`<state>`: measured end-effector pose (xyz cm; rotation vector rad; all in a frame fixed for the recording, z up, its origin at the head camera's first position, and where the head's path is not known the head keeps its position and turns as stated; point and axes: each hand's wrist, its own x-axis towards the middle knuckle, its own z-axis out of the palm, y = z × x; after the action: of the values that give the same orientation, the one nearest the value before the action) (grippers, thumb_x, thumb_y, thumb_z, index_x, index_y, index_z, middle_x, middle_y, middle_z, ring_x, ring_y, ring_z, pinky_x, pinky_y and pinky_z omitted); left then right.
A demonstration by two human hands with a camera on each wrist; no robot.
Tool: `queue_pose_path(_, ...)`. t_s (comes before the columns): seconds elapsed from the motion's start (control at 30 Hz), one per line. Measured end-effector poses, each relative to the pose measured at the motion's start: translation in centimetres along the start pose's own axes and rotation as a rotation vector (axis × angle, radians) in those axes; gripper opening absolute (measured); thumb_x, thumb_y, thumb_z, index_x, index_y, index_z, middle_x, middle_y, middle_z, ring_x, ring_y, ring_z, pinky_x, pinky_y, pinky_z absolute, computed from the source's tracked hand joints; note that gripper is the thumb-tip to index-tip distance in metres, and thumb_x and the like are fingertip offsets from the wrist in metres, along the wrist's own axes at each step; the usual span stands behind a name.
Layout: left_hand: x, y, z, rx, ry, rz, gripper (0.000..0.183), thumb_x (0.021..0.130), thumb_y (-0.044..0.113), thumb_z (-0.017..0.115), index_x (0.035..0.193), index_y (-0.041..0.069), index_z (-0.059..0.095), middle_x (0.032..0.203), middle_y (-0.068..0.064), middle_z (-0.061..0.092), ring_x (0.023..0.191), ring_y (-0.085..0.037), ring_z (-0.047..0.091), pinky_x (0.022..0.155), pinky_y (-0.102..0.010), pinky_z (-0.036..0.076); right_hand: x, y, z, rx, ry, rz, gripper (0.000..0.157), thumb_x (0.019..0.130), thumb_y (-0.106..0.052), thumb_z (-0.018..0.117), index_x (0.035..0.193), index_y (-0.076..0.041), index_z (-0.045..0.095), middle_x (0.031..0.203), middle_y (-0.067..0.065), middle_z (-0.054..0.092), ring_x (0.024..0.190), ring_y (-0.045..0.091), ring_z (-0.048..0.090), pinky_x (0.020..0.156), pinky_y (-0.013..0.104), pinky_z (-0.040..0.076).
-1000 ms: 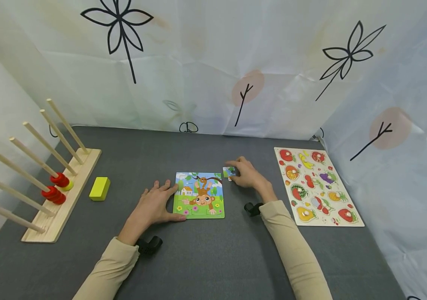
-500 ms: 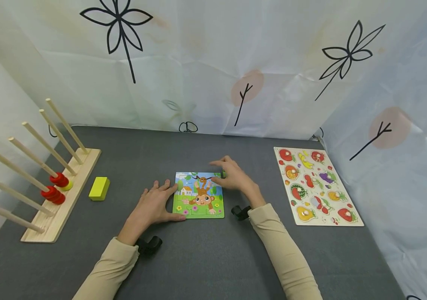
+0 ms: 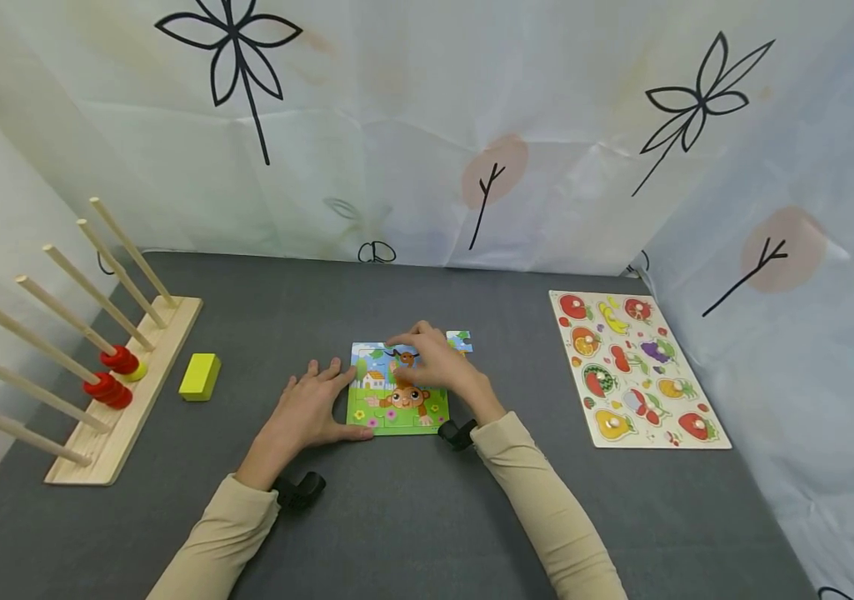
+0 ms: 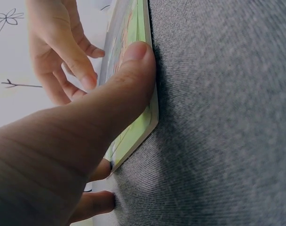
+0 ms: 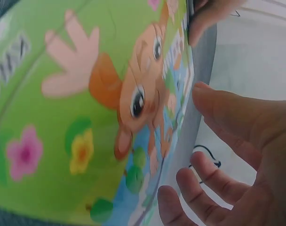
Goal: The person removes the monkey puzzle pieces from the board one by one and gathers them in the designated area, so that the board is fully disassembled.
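A: Where's the work?

B: On the dark grey, cloth-covered counter point(image 3: 397, 517): a thin, flat, square monkey jigsaw puzzle point(image 3: 397, 404), printed brown, green and blue on stiff-looking board. A small blue-and-green loose piece point(image 3: 461, 337), seemingly of the same board, lies just beside it, at its two o'clock.

A: And the hands?

B: The left hand point(image 3: 310, 407) sits at nine o'clock, fingers spread by the edge, thumb against the near rim at seven; that grip is wide and loose, bracing rather than clasping. The right hand point(image 3: 436, 362) is over the one o'clock side, thumb and fingers well parted. I see nothing in its grip; whether a fingertip touches the surface, I can't tell.

A: How will it handle?

B: Light and stiff, I'd guess, card or thin wood. The printed face looks smooth, so fingertips may skid and the whole thing could slide; bracing from nine makes sense.

A: Best hold?

B: For the loose piece, pinch opposite edges, sparing any knob, likely its weakest part. Lift the puzzle by its rim at three and nine, level, so nothing drops out.
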<state>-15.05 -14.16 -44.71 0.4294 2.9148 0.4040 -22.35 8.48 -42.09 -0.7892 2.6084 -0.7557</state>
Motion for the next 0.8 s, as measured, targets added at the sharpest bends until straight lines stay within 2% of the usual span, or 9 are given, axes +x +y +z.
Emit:
queue_pose_path(0.27,0.0,0.0,0.0,0.005,0.008,0.003,0.104,0.072,0.068,0.083,0.152,0.009,0.049,0.156,-0.028,0.045,0.143,-0.059,0.039,0.105,-0.077,0.038,0.2,-0.5,0.9,-0.028,-0.006,0.007,0.045,0.099,-0.02,0.068,0.143,-0.014,0.061,0.128,0.018,0.051,0.096,0.024,0.044,0.077,0.036,0.04)
queue_pose_path(0.53,0.0,-0.1,0.1,-0.011,0.002,0.0,0.104,0.073,0.068,0.082,0.153,0.01,0.049,0.157,-0.028,0.043,0.144,-0.059,0.037,0.106,-0.077,0.037,0.4,-0.7,1.5,-0.049,-0.039,0.032,0.049,0.098,-0.025,0.071,0.144,-0.015,0.06,0.137,0.017,0.046,0.109,0.028,0.043,0.077,0.034,0.042)
queue_pose_path(0.8,0.1,-0.1,0.1,-0.012,0.003,-0.007,0.105,0.073,0.068,0.082,0.153,0.01,0.048,0.158,-0.028,0.043,0.144,-0.059,0.036,0.106,-0.077,0.037,0.6,-0.7,1.6,-0.047,-0.031,0.048,0.044,0.1,-0.02,0.068,0.143,-0.016,0.062,0.136,0.016,0.046,0.104,0.025,0.043,0.081,0.034,0.046)
